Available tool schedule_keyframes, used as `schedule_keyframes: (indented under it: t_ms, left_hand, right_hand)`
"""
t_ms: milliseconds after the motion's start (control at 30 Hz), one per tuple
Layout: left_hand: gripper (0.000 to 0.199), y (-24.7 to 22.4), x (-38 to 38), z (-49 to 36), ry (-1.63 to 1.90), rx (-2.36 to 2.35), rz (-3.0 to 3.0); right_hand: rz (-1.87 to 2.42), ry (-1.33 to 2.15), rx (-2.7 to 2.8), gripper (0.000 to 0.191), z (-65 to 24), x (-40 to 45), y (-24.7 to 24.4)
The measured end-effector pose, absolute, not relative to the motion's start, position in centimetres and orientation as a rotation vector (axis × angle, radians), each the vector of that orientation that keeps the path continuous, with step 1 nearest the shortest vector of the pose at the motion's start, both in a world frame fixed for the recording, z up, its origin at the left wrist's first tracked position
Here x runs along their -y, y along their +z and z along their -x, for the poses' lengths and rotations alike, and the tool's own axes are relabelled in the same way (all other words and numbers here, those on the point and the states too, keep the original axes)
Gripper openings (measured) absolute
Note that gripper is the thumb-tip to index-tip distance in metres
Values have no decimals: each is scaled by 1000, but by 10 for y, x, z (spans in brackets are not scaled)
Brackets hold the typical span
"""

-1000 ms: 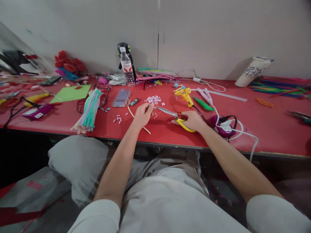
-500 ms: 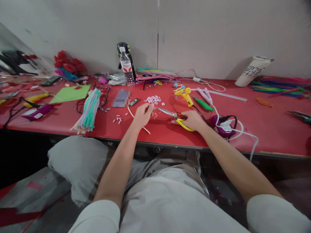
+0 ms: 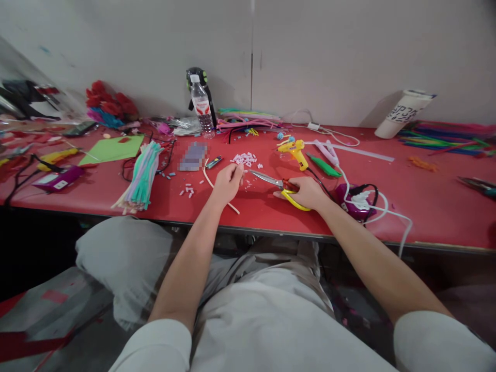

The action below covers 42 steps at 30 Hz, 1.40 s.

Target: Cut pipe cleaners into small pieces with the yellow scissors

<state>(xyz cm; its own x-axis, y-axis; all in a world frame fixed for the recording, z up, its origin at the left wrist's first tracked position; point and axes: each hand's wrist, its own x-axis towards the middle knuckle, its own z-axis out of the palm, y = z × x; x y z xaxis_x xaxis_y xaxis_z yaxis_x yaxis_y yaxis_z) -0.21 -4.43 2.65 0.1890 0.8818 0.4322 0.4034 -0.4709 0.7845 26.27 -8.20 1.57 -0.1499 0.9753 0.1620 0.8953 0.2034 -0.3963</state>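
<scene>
My right hand (image 3: 306,192) is closed around the handles of a pair of scissors (image 3: 267,179) with yellow and red grips, the blades pointing left. Just left of the blade tips is my left hand (image 3: 228,183), its thumb and fingertips pinched together; what sits in the pinch is too small to make out. Beyond the fingertips lies a pile of short pale pink pieces (image 3: 245,159), and tiny scraps are scattered under the blades. More pink pieces (image 3: 188,190) lie to the left of my left hand. A cream-coloured stem (image 3: 233,207) passes beneath my left wrist.
A yellow glue gun (image 3: 294,152) and a green pointed tool (image 3: 323,165) lie behind my right hand, with a purple power block (image 3: 356,202) and white cable to its right. A pipe-cleaner bundle (image 3: 143,175) lies left; a water bottle (image 3: 202,108) stands at the back.
The scissor tips and my left fingertips have come slightly apart, the left hand shifting a little to the left. My right hand keeps its grip on the scissors.
</scene>
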Motion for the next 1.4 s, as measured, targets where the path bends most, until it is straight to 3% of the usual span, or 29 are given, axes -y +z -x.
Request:
schedule_keyframes:
  t_ms: [1400]
  left_hand:
    - [46,26,43,1,1236,-1261,-1962]
  right_hand:
    - [1736,306,2092,57,-262,84,16]
